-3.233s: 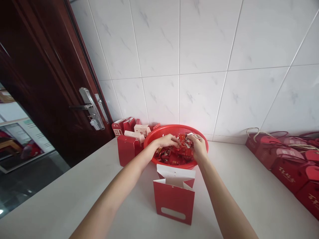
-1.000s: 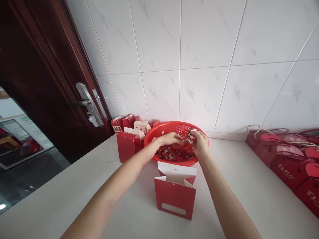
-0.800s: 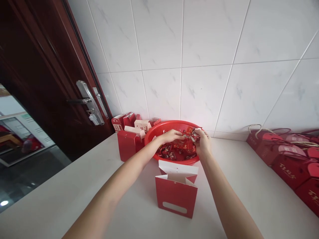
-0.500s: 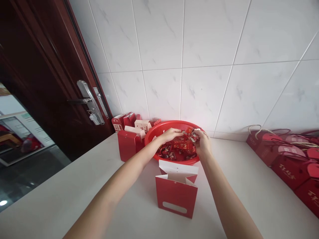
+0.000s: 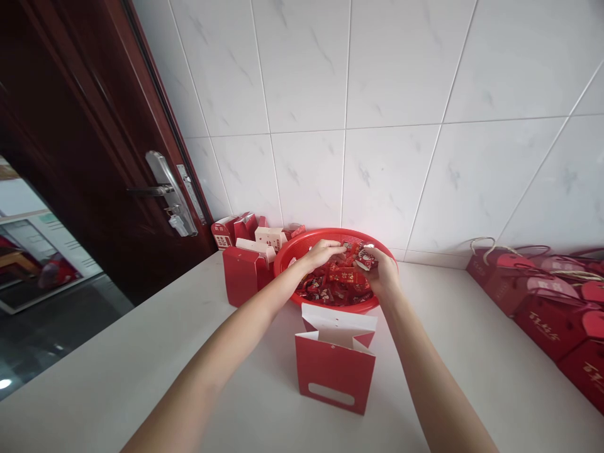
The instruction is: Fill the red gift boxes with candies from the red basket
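A red plastic basket full of wrapped candies stands against the wall. My left hand reaches over its middle, fingers stretched out above the candies, with nothing visible in them. At the basket's right side, my right hand is closed around a wrapped candy in red, white and dark foil; whether more lie in the palm I cannot tell. In front of the basket, between my forearms, a red paper gift box stands upright with its white-lined top open and a slot near its bottom.
Several small red and white boxes stand left of the basket. Along the right edge are rows of red gift boxes with cord handles. A dark wooden door with a metal handle is at left, beyond the white table.
My right hand has turned slightly, so the candy in it shows more clearly. My left hand has shifted a little left and its fingers look straighter. The open box stays put.
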`<state>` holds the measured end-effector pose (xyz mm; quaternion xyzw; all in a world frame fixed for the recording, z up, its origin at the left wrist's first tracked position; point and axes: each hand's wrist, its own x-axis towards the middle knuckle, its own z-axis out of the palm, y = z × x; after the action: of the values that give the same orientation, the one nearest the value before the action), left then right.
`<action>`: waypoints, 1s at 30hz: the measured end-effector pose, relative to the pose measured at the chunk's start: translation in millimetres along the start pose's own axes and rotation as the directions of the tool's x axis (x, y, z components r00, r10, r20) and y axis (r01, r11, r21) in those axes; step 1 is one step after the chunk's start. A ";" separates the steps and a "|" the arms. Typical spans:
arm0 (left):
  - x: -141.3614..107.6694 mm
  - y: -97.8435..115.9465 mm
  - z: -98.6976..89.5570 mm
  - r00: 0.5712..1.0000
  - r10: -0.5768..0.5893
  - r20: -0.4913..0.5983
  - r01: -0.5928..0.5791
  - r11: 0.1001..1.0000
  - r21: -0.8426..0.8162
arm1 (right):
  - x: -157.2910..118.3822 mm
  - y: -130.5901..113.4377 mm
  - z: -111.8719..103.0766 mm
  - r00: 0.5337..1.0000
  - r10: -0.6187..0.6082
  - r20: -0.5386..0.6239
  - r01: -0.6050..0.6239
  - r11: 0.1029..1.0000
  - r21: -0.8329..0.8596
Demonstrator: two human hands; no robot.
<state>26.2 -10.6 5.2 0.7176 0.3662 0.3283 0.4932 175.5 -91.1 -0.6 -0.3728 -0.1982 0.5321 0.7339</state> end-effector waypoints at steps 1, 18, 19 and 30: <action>-0.1 -0.1 0.1 1.000 0.016 -0.002 -0.016 1.000 0.015 | 0.6 0.4 -0.4 1.000 0.000 0.004 0.000 1.000 -0.001; -11.0 9.2 4.2 0.983 0.182 -0.008 -0.177 0.966 0.188 | -1.7 -1.3 -1.4 0.995 -0.008 0.099 0.013 0.999 -0.052; -13.2 12.2 4.3 0.983 0.184 -0.003 -0.180 0.963 0.198 | -3.1 -2.0 -0.8 0.993 -0.020 0.117 0.026 0.998 -0.056; -132.6 63.9 -13.8 0.922 0.375 -0.095 -0.378 0.926 -0.016 | -71.6 -79.0 16.4 0.868 -0.075 0.491 0.250 0.920 -0.301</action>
<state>-40.8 -132.5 55.4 0.7504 0.2378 0.4552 0.4161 188.8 -164.4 77.5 -0.3406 -0.4937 0.4970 0.6271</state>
